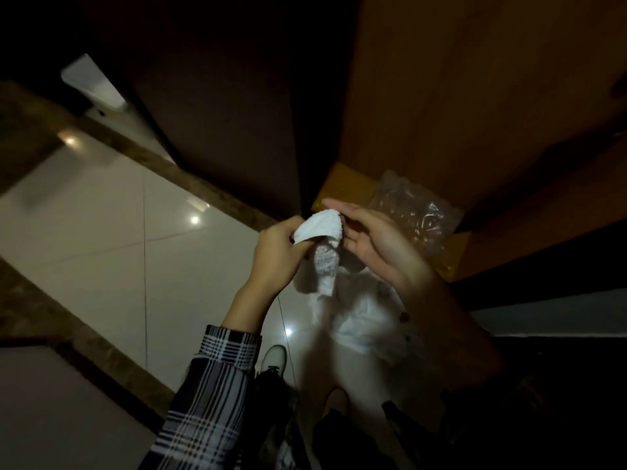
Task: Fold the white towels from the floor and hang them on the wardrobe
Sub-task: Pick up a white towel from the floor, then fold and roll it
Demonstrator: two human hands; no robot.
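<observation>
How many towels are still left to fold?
No towel shows hung on the wardrobe yet. One small white towel is in hand now: the left hand grips it and the right hand touches it. More white cloth still lies heaped on the floor; it is too dim to count.

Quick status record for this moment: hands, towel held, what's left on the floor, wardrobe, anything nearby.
left hand: grip on one end of a small white towel
right hand: fingers mostly straight, against the towel's other end
towel held: bunched between the hands, a strip hanging down, not yet folded flat
towels on floor: white pile below the hands
wardrobe: wooden, ahead; no towel seen hanging on it
nearby: clear plastic bag on a yellow surface at the wardrobe's foot
</observation>
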